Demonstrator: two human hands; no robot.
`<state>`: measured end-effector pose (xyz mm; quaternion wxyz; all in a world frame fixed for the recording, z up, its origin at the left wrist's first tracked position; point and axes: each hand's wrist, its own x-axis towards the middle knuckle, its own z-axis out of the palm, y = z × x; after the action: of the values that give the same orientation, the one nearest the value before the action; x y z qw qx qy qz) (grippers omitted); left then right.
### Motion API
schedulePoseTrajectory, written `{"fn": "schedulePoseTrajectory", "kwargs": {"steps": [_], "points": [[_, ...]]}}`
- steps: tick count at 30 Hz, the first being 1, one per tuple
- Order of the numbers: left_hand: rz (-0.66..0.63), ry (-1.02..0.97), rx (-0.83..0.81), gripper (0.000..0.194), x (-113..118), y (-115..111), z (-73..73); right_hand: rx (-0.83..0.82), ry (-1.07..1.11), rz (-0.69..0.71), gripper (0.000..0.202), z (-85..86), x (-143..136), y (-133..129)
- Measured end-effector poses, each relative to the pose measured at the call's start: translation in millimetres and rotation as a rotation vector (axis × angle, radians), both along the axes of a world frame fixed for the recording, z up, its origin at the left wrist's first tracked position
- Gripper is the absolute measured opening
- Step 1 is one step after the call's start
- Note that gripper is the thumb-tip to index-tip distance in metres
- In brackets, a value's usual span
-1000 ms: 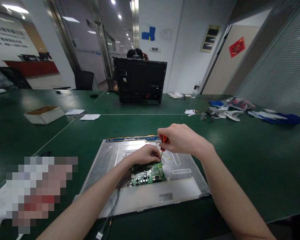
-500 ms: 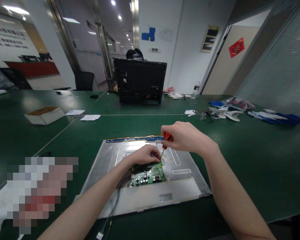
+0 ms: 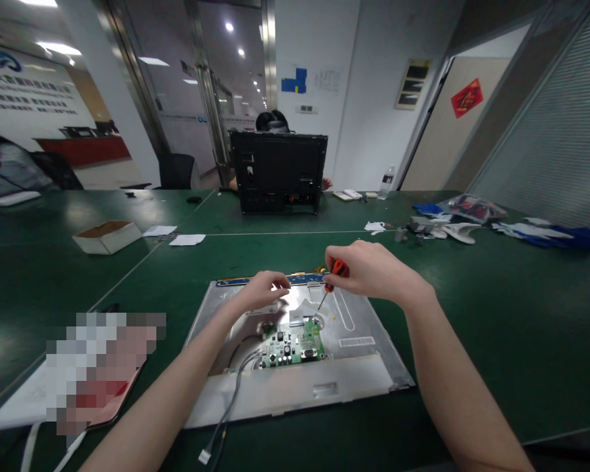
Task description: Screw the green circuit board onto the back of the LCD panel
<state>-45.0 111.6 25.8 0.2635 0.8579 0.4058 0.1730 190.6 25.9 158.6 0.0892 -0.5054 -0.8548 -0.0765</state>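
A metal-backed display panel (image 3: 368, 373) lies flat on the table before me, with a green circuit board (image 3: 299, 339) on its middle. My right hand (image 3: 361, 267) grips a red and black screwdriver (image 3: 339, 267). Its thin shaft slants down to the board's upper right corner; whether a screw sits under the tip is too small to tell. Left of the screwdriver, my left hand (image 3: 265, 290) hovers over the panel with fingers loosely bent and apart, holding nothing. Grey cables (image 3: 236, 390) run from the board over the panel's near edge to a white connector (image 3: 204, 456).
Across the table (image 3: 255, 252) stands a black monitor housing (image 3: 280, 172), partly hiding a person. A cardboard box (image 3: 107, 237) and papers (image 3: 187, 240) lie at left. At right are a plastic bag (image 3: 474, 206), loose parts and a bottle (image 3: 386, 182).
My left hand has let go near the screwdriver tip and moved up and left, uncovering the board's far edge. The screwdriver stays at the same corner. The camera view has shifted slightly.
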Motion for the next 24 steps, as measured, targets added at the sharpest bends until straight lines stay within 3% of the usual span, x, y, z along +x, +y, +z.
{"fn": "schedulePoseTrajectory", "kwargs": {"steps": [5, 8, 11, 14, 17, 21, 24], "points": [[0.079, 0.188, 0.020, 0.020, -25, -8, -5.0, -0.006, 0.042, -0.004, 0.017, 7.1, 4, -8], [0.105, 0.219, 0.037, 0.012, -25, -20, -11.5, -0.009, 0.082, -0.009, 0.018, 7.7, 10, -13], [0.132, 0.221, 0.068, 0.007, -21, -30, -14.0, -0.013, 0.177, -0.002, 0.018, -2.7, 21, -15], [0.153, 0.209, 0.113, 0.009, -18, -39, -9.3, -0.025, 0.417, -0.043, 0.019, -28.6, 36, -9], [0.163, 0.175, 0.167, 0.012, -13, -57, 0.3, -0.056, 0.869, -0.101, 0.022, -66.1, 49, 0], [0.039, 0.040, 0.196, 0.012, 9, -91, 10.6, -0.085, 1.032, -0.183, 0.032, -116.1, 61, 10], [-0.086, -0.007, 0.190, 0.011, 32, -110, 11.2, -0.076, 1.090, -0.230, 0.035, -141.0, 64, 14]]}}
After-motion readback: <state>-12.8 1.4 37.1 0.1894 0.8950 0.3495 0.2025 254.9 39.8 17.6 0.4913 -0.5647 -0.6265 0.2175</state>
